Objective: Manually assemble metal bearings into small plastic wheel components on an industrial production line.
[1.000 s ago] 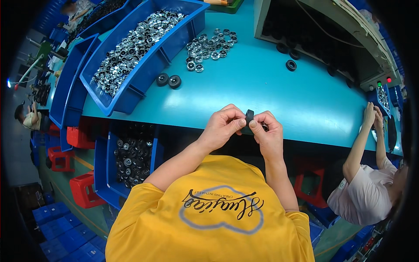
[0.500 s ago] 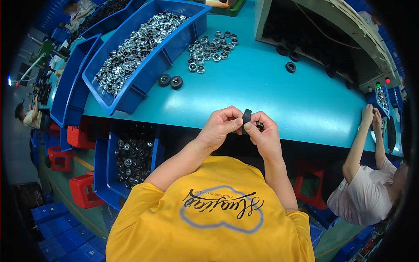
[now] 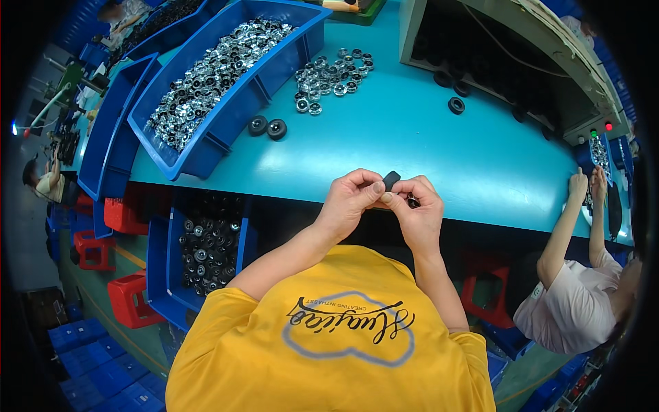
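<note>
Both my hands are together just above the table's near edge. My left hand [image 3: 347, 204] pinches a small black rubber tyre [image 3: 391, 180] from the left, thumb and fingers pressed together. Gripping the same tyre from the right is my right hand [image 3: 422, 211]. A shiny dark wheel hub [image 3: 412, 201] shows among the right hand's curled fingers. The tyre is tilted, and its lower part is hidden behind my thumbs. Farther left on the table, two black wheels [image 3: 276, 129] stand side by side. Several loose chrome hubs [image 3: 329, 81] lie beyond them.
A blue bin [image 3: 226, 130] full of chrome hubs stands at the left. Loose black tyres [image 3: 456, 105] lie before a box-shaped machine [image 3: 583, 75] at the right. Below the table is a blue crate [image 3: 159, 268] with finished wheels. A co-worker's hands [image 3: 587, 184] are at far right.
The tyre in my hands has gone from nearly upright to tilted rightward, and my fingers have shifted slightly around it. The co-worker's hands at the right have moved apart.
</note>
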